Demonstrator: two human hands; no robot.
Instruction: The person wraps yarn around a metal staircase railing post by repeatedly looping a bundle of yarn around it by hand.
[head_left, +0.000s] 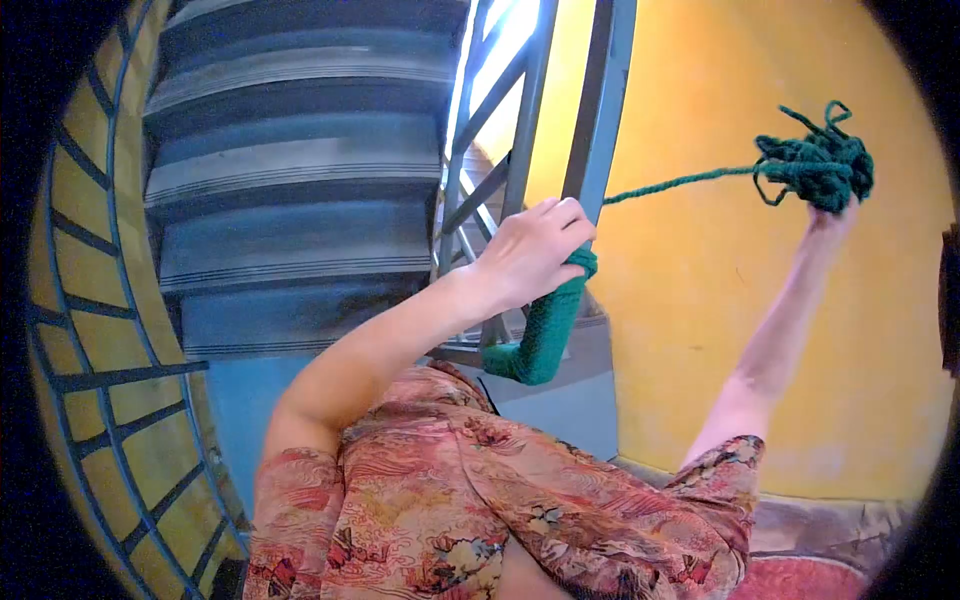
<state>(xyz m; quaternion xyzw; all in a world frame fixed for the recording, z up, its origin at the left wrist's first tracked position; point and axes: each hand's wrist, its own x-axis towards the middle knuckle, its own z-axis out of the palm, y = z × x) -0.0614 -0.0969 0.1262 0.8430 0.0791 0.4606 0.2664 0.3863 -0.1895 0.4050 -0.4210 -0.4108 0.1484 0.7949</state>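
Note:
Dark green yarn is wound in tight coils around the lower part of a metal handrail, making a green sleeve (549,332) that bends at the bottom. My left hand (535,250) is closed around the rail at the top of these coils, thumb on the yarn. Out to the right, my right hand (833,213) grips a loose bundle of green yarn (815,168), with loops and ends sticking out above. One yarn strand (680,185) runs taut between the bundle and the handrail (598,100). The fingers of my right hand are mostly hidden behind the yarn.
Grey stairs (300,165) rise ahead on the left. A metal railing with crossed bars (487,190) stands beside them, and another barred railing (115,310) curves along the far left. The yellow wall (720,330) lies close on the right. Patterned clothing (430,490) covers my lap.

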